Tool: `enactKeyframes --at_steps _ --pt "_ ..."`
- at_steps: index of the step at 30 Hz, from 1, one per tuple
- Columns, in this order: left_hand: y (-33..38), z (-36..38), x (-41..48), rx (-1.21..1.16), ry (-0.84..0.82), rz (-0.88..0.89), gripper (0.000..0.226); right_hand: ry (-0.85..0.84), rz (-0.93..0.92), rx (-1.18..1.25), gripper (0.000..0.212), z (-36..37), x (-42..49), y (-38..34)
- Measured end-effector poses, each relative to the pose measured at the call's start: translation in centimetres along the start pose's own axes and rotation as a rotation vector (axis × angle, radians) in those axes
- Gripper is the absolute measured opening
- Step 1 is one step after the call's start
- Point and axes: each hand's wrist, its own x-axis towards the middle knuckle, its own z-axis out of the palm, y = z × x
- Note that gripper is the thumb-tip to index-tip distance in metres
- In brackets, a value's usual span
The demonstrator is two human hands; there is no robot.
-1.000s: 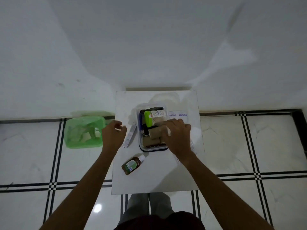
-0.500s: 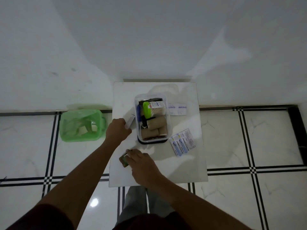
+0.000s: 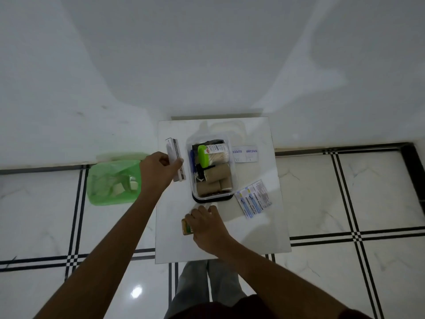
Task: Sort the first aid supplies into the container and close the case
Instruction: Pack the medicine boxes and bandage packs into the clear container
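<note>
A clear plastic container [image 3: 190,180] stands on the small white table [image 3: 271,226], holding tan bandage rolls [image 3: 217,174], a green-capped tube [image 3: 202,155] and cotton swabs. My left hand [image 3: 158,168] grips a long white box [image 3: 175,161] just left of the container. My right hand [image 3: 205,223] closes over a brown bottle [image 3: 186,226] lying near the table's front. Bandage strips [image 3: 254,199] lie to the right of the container. Two white sachets [image 3: 245,153] lie at the back right.
A green plastic bag [image 3: 110,183] with scraps sits on the tiled floor left of the table. A clear lid [image 3: 226,128] rests behind the container near the wall. My legs show below the table's front edge.
My right hand left the container and came down onto the brown bottle. My left hand picked up the long white box and raised it beside the container.
</note>
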Motion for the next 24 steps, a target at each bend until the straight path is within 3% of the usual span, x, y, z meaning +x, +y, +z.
enactKeyframes --at_steps 7,11,20,24 --pt "2.8 1.9 -0.3 0.019 -0.071 0.164 0.038 0.158 -0.014 0.216 0.054 -2.8 -2.8 1.3" --pt "2.6 3.4 -0.3 0.197 -0.127 0.213 0.043 0.191 0.002 0.229 0.053 -4.7 -3.8 1.9" --pt "-0.2 4.0 -0.9 0.382 -0.165 0.449 0.025 0.3 0.017 0.395 0.048 -9.4 -4.3 3.2" --pt "-1.2 2.9 -1.0 0.173 -0.195 0.439 0.035 0.317 0.037 0.315 0.049 -11.0 -1.8 5.6"
